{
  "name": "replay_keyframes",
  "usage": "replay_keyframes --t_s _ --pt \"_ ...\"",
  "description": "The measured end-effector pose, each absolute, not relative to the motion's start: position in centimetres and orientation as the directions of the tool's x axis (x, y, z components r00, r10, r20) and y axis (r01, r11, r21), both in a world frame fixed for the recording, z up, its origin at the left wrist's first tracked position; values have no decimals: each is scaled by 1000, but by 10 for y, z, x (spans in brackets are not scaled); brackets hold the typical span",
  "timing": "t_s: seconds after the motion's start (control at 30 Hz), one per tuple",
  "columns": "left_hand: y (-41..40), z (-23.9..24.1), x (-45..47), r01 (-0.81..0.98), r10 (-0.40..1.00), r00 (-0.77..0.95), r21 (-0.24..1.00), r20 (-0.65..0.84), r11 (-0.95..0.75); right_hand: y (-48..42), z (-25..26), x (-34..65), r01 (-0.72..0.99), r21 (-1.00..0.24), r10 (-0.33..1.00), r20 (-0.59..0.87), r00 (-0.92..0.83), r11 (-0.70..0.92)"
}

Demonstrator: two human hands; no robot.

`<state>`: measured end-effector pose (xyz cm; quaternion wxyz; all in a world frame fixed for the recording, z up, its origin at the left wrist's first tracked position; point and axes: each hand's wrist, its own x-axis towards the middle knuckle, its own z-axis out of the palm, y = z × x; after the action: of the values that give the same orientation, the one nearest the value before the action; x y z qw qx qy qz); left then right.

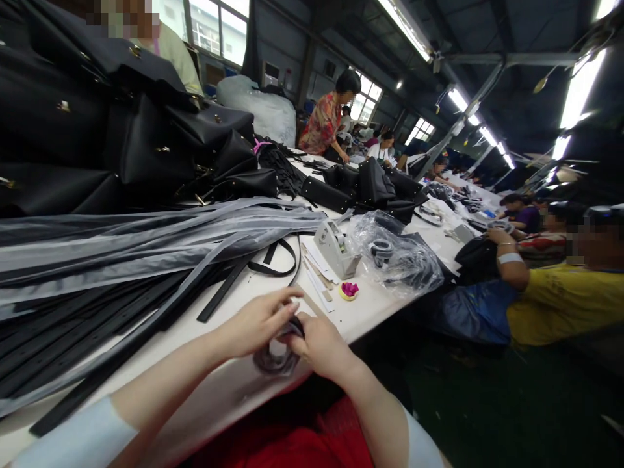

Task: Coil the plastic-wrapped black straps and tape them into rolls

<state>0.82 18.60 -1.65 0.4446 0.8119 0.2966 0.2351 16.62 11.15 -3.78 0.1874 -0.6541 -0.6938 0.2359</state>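
Just over the near edge of the table, a coiled black strap (275, 361), with greyish translucent wrapping about it, is between my two hands. My right hand (322, 344) is closed round the coil's right side, its thumb pressing on the upper part. At the coil's upper left, my left hand (258, 322) has its thumb and fingers pinched together on the strap; the fingertips partly hide what they grip. Beyond the hands lies a loose black strap (224, 289) with a looped end (280, 259).
Long black straps under grey film (160, 244) spread across the left. Black bags (160, 140) are heaped behind them. A tape dispenser (336, 250), a small yellow dish (348, 292) with magenta pieces and a clear plastic bag (394, 253) stand ahead. A co-worker in yellow (560, 302) sits right.
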Motion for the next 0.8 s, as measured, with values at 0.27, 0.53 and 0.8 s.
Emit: replay_keyframes --t_s 0.27,0.53,0.8 --pt "183 -48 18 581 707 694 473 138 -663 125 -51 201 569 -823 998 -29 -56 8" --pt "186 -47 16 618 713 655 366 250 -696 153 -81 207 961 -258 967 206 152 -96" --pt "200 -39 11 504 745 640 628 190 -593 151 -88 198 993 -72 976 192 102 -89"
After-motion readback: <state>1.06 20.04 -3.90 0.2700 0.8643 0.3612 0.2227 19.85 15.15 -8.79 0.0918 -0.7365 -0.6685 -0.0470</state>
